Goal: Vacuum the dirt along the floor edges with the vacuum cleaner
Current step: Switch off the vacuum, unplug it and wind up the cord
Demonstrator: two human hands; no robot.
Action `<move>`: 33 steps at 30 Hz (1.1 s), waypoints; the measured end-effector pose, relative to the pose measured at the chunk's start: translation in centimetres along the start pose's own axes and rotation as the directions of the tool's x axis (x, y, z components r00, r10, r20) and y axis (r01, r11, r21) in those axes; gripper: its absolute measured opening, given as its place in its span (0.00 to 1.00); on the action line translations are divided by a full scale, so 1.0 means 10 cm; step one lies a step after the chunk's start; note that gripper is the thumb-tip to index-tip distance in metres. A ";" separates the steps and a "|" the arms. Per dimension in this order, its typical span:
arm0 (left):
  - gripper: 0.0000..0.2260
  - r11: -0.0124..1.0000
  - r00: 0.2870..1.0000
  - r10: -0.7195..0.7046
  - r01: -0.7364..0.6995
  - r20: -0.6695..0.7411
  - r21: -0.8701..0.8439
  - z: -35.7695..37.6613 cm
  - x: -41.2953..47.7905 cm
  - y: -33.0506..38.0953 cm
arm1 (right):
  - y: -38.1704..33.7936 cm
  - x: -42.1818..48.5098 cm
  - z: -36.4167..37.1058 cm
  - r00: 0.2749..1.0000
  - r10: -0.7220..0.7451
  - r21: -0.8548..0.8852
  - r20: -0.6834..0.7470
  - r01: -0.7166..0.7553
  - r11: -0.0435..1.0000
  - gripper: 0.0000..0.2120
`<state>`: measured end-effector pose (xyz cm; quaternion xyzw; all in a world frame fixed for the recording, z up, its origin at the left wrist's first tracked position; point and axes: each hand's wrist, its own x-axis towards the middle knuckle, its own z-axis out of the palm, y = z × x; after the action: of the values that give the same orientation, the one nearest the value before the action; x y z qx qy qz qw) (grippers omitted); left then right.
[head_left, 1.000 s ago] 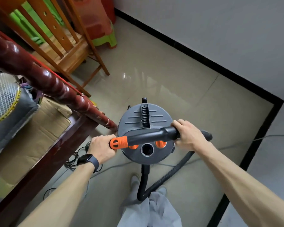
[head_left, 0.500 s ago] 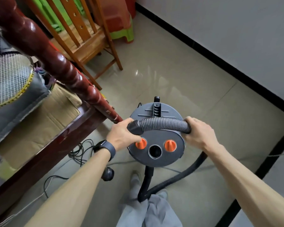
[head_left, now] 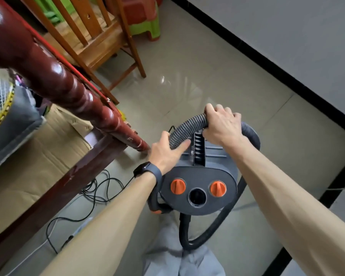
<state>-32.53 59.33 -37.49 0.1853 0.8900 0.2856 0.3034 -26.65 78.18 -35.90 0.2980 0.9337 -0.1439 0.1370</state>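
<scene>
Grey hose [head_left: 184,129] arches over the vacuum canister [head_left: 197,176].

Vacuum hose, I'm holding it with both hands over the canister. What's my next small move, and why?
Probably slide the left hand down the hose to its orange-collared end. That end hangs beside the canister, below your wrist, aimed nowhere near the black floor edge, while the right hand grips the ribbed part.
</scene>
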 end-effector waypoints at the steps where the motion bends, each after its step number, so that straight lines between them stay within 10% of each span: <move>1: 0.23 1.000 0.999 -0.018 0.018 -0.043 -0.008 -0.05 0.09 -0.02 | -0.02 0.10 0.00 0.999 -0.003 0.018 0.035 0.002 1.000 0.17; 9: 0.24 0.854 0.974 -0.223 0.216 0.044 -0.474 -0.27 0.23 -1.02 | 0.50 0.32 0.44 0.961 0.050 0.272 0.271 -0.126 0.954 0.45; 17: 0.26 0.742 0.926 -0.316 0.377 0.206 -0.555 0.20 0.27 -1.15 | 0.04 0.69 0.81 0.993 0.034 0.052 0.116 -0.041 0.998 0.37; 22: 0.23 0.836 0.921 -0.386 0.332 -0.039 -0.438 -0.07 0.34 -1.35 | -0.44 0.92 0.95 0.988 -0.028 -0.031 0.149 0.033 0.999 0.37; 28: 0.25 0.879 0.885 -0.464 0.463 0.017 -0.114 -0.23 0.34 -1.47 | -0.69 0.88 1.19 0.980 -0.052 -0.173 0.190 0.085 0.981 0.38; 33: 0.21 0.953 0.953 -0.302 0.302 -0.020 0.022 -0.25 0.56 -1.36 | -0.46 0.96 1.16 0.972 -0.082 0.033 0.219 0.077 0.996 0.45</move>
<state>-40.47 50.70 -46.78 0.0486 0.9137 0.2263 0.3339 -35.02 75.48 -49.00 0.2442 0.9220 -0.1930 0.2302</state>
